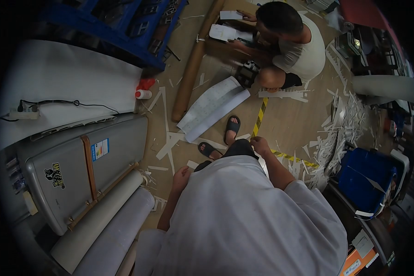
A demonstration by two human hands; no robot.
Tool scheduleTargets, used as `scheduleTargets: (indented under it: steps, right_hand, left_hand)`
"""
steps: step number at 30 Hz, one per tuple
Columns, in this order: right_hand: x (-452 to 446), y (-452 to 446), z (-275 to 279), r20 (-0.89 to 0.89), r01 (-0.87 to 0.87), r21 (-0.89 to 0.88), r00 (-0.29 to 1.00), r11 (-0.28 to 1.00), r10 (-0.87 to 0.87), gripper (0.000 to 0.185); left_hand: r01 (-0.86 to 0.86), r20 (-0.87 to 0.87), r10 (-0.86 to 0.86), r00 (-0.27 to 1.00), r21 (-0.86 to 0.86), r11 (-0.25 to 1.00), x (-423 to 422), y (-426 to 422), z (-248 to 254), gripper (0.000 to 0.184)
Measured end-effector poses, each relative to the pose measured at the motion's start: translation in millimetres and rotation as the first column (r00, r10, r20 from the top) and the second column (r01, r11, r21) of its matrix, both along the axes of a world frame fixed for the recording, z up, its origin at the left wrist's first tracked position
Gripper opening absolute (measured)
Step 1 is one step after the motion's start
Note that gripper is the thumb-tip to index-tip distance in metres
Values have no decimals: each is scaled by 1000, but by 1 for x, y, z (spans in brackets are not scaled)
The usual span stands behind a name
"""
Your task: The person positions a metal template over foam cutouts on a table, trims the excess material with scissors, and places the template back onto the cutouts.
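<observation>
My left hand hangs beside my left hip with its fingers curled in; nothing shows in it. By my right thigh, my right hand has its fingers bent together, and what they hold, if anything, cannot be made out. A curled white printed sheet lies on the floor just ahead of my sandals. Beyond it another person crouches on the floor, hands at white sheets on brown board.
Paper strips litter the floor at right, near a blue bin. Yellow-black tape marks the floor. A long brown tube lies ahead. On the left are a grey fridge-like cabinet, large rolls and a blue shelf.
</observation>
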State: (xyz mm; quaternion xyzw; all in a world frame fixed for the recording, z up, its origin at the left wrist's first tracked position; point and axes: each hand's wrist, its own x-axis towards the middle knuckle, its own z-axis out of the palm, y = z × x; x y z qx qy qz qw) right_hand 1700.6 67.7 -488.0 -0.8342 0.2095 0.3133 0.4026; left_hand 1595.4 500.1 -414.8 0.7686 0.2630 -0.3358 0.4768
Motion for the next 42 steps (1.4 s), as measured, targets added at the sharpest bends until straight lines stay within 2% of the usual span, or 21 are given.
scheduleTargets:
  steps: [4, 10, 19, 26, 37, 42]
  right_hand:
    - [-2, -2, 1, -19, 3, -13, 1000, 1000, -3, 32]
    - [-6, -5, -3, 2, -89, -29, 996, 996, 89, 33]
    - [-13, -9, -11, -47, -32, 8, 998, 999, 32, 31]
    - [-21, -13, -18, -10, -31, 16, 999, 999, 31, 31]
    - [-31, -9, -9, 38, -39, -26, 998, 999, 40, 33]
    - [-34, -7, -5, -7, -23, -1, 1000, 1000, 23, 33]
  left_hand:
    - [4, -5, -3, 1000, 15, 1000, -2, -3, 1, 41]
    - [-18, 15, 18, 1000, 1, 1000, -12, -1, -4, 41]
    - [-18, 18, 17, 1000, 21, 1000, -18, -5, -5, 40]
    - [13, 67, -14, 998, 26, 1000, -27, -1, -16, 40]
    - [4, 53, -5, 999, 28, 1000, -36, 5, -20, 40]
    - [13, 45, -15, 999, 41, 999, -39, 5, -18, 40]
